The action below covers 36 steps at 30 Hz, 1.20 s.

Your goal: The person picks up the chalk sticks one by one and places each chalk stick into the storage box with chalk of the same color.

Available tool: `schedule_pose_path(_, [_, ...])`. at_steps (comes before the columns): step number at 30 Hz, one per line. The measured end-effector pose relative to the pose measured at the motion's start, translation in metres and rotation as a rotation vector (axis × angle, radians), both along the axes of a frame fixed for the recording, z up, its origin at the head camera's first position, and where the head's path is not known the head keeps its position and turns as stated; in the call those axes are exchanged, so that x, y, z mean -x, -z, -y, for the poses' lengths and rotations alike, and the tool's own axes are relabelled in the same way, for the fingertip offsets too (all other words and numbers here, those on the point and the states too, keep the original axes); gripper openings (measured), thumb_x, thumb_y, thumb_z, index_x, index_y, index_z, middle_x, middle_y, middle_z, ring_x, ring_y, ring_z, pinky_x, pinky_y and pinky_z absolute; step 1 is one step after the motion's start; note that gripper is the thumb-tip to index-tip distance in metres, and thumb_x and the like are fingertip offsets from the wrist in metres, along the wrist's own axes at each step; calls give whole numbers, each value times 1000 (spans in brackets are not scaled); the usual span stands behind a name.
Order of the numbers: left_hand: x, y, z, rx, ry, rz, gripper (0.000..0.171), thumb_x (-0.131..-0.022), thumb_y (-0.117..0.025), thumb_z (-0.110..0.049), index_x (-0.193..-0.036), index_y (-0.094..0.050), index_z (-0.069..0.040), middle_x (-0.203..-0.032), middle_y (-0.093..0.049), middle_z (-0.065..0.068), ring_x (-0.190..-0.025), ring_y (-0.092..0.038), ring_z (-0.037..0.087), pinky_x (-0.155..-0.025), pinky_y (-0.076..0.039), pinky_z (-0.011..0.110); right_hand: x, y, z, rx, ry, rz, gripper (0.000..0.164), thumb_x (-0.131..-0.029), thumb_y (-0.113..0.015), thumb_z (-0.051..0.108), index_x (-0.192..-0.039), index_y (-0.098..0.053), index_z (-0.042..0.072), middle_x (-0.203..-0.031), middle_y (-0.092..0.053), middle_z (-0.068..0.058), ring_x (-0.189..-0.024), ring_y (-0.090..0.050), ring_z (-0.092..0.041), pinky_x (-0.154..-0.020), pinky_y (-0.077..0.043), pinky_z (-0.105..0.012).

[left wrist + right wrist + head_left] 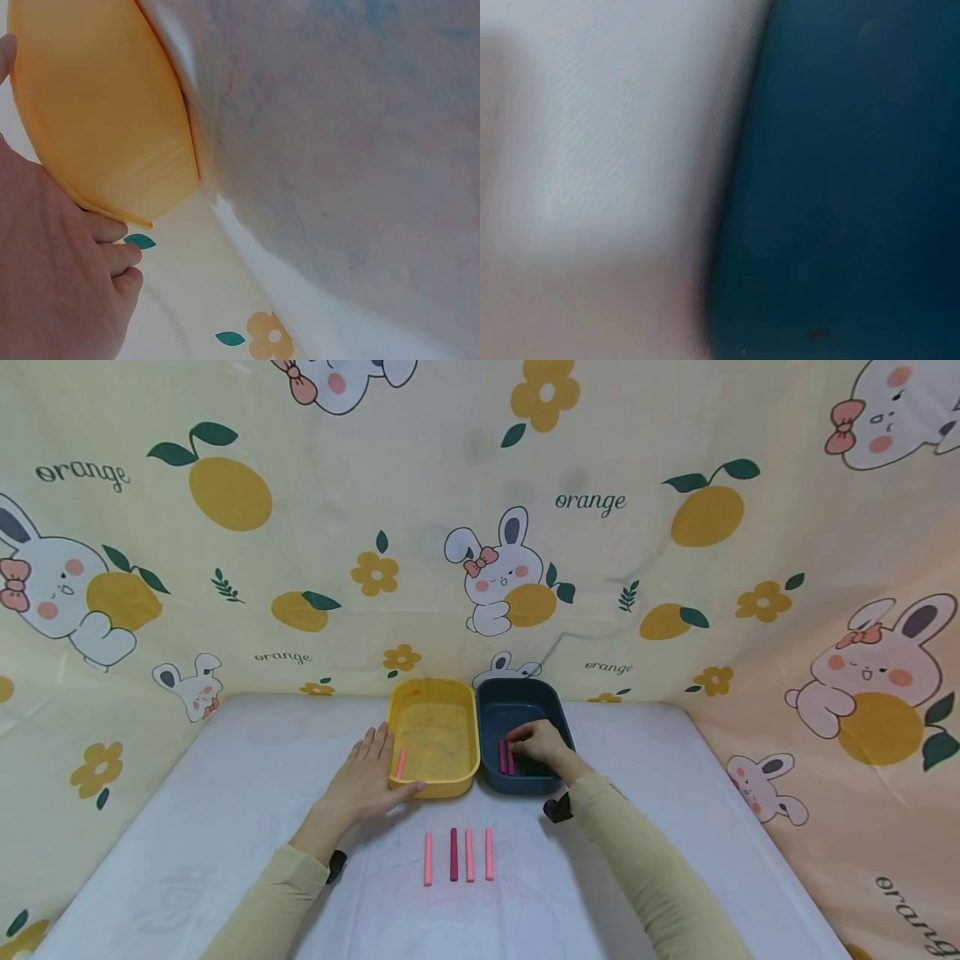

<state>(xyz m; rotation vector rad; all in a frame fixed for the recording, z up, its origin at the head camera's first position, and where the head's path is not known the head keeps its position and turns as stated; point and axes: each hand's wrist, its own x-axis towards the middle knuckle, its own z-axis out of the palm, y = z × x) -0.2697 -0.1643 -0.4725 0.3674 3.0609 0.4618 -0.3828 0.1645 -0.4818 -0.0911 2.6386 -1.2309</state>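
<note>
A: Beige sleeves (pixel 637 860) reaching in from low down! And nearest on the white table (pixel 390 910)?

B: Four slim sticks, lying in a row, slightly apart! From the left: a pale pink stick (pixel 428 858), a dark pink stick (pixel 453 854), a second pale pink stick (pixel 470 855), a third pale pink stick (pixel 489 853).

A: Now, the left hand (pixel 366 782)?

B: Resting along the left rim of the yellow tray (pixel 435 791), fingers straight, thumb across the near-left corner, with nothing in its grasp.

A: And inside that tray?

B: A fourth pale pink stick (pixel 401 763), close by the left wall.

A: Across to the right hand (pixel 543 746)!

B: In over the dark blue tray (pixel 521 784), right alongside the yellow one! Fingertips drawn together, pinching a second dark pink stick (pixel 511 761) near its far end. Just beside it, within the tray, a third dark pink stick (pixel 502 757).

A: Any help from the right wrist view?

B: Mostly blur, too soft for judging the fingers.

A: And farthest back?

B: Cream cloth (pixel 330 510), printed with rabbits, flowers and oranges!
</note>
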Motion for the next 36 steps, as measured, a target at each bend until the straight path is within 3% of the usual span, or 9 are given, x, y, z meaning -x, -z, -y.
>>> schedule_pose_path(14, [0, 0, 0, 0, 10, -5, 119, -92, -50, -79, -163, -10, 8, -173, -4, 24, -159, -7, 43, -128, -14, 55, -1, -2, 0, -15, -6, 2, 18, -96, -74, 6, -112, -77, 0, -103, -75, -11, -91, -66, -20, -87, -57, -35])
schedule_pose_path(22, [1, 1, 1, -1, 5, 1, 118, -93, -50, -78, -163, -10, 8, -172, -5, 24, -159, -7, 43, -128, -14, 55, -2, -2, 1, -15, -10, -29, 28, -96, -74, 10, -122, -73, 0, -114, -74, -14, -99, -68, -24, -93, -57, -39])
schedule_pose_path(27, [2, 2, 2, 0, 13, -2, 117, -93, -50, -78, -162, -12, 9, -172, -5, 25, -159, -7, 43, -128, -14, 55, -2, -3, 1, 15, 20, -61, 32, -97, -72, 10, -127, -69, 1, -120, -71, -16, -96, -71, -23, -89, -59, -38])
schedule_pose_path(36, [1, 2, 1, 0, 4, -8, 119, -92, -50, -80, -162, -11, 9, -172, -6, 26, -159, -8, 44, -128, -14, 56, -14, -19, 7, 83, 71, -135, 34, -100, -70, 15, -132, -67, 5, -127, -69, -16, -92, -74, -23, -85, -61, -37])
